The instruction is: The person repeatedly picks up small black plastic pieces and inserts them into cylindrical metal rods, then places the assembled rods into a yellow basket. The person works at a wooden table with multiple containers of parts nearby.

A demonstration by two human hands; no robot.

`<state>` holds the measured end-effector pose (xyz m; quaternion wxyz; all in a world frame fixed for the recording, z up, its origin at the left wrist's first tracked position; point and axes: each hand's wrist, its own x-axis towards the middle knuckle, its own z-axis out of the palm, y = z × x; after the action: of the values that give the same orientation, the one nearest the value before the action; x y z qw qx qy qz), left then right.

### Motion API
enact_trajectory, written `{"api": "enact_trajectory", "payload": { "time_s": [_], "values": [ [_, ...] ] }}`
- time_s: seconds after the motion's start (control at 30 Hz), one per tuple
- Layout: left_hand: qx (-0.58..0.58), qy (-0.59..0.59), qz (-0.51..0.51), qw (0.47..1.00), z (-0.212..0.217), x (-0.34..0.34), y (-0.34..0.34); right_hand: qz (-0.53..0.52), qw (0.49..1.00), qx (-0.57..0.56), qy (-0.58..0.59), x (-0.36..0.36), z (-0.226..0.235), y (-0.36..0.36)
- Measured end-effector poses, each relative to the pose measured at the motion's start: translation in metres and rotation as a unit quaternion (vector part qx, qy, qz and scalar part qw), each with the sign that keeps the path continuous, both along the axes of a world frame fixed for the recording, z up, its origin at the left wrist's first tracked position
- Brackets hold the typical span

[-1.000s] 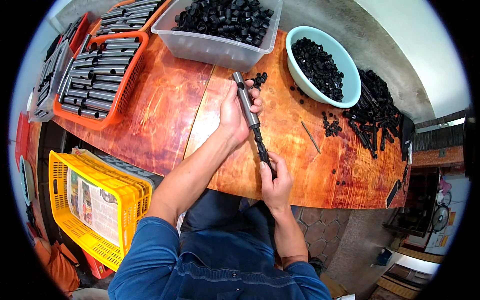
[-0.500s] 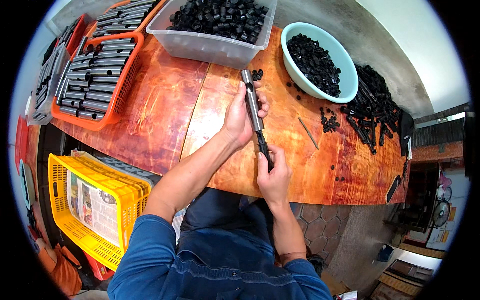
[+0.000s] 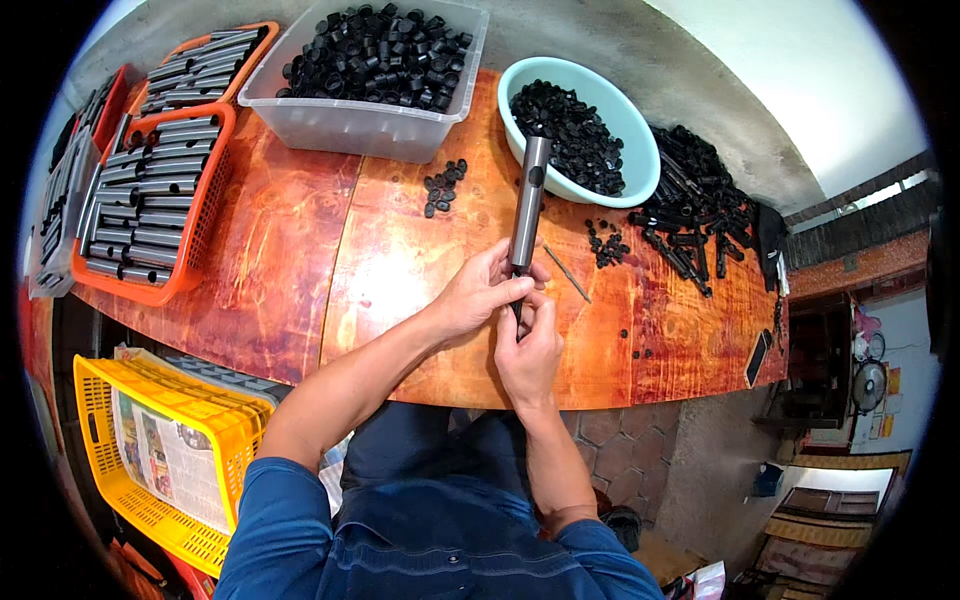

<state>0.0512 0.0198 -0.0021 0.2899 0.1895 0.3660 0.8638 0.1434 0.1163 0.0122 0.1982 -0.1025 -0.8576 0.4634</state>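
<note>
Head view: left hand (image 3: pixel 478 297) grips a grey metal tube (image 3: pixel 527 203) near its low end, right hand (image 3: pixel 527 345) pinched closed just beneath — what it holds is hidden. Tube hangs over the wooden table (image 3: pixel 300 260), long axis near-to-far, top aimed at the blue bowl (image 3: pixel 630 150) — a slip could tip it.
</note>
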Motion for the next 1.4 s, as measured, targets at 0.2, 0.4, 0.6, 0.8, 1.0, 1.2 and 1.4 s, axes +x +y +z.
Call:
{"api": "enact_trajectory", "payload": {
  "time_s": [0.2, 0.4, 0.6, 0.8, 1.0, 1.2, 1.4],
  "values": [
    [0.001, -0.060, -0.021, 0.998, 0.006, -0.004, -0.003, 0.089, 0.992, 0.029, -0.081, -0.001, 0.030, 0.055],
    [0.039, -0.081, -0.129, 0.988, 0.010, -0.002, -0.006, 0.084, 0.968, -0.237, -0.004, -0.071, 0.072, 0.077],
    [0.030, -0.098, -0.123, 0.987, 0.001, -0.004, -0.003, 0.187, 0.922, -0.330, -0.079, -0.096, 0.049, 0.087],
    [-0.036, -0.112, -0.102, 0.988, 0.006, -0.002, -0.002, 0.162, 0.893, -0.419, -0.016, -0.093, 0.026, 0.087],
    [-0.063, -0.104, -0.105, 0.987, 0.007, -0.002, -0.001, 0.153, 0.891, -0.427, 0.003, -0.092, 0.016, 0.090],
    [-0.060, -0.123, -0.089, 0.987, 0.003, -0.003, 0.001, 0.140, 0.887, -0.440, 0.020, -0.092, 0.011, 0.086],
    [-0.116, -0.092, -0.060, 0.987, 0.010, -0.003, 0.002, 0.135, 0.893, -0.428, 0.015, -0.094, 0.010, 0.081]
  ]
}}
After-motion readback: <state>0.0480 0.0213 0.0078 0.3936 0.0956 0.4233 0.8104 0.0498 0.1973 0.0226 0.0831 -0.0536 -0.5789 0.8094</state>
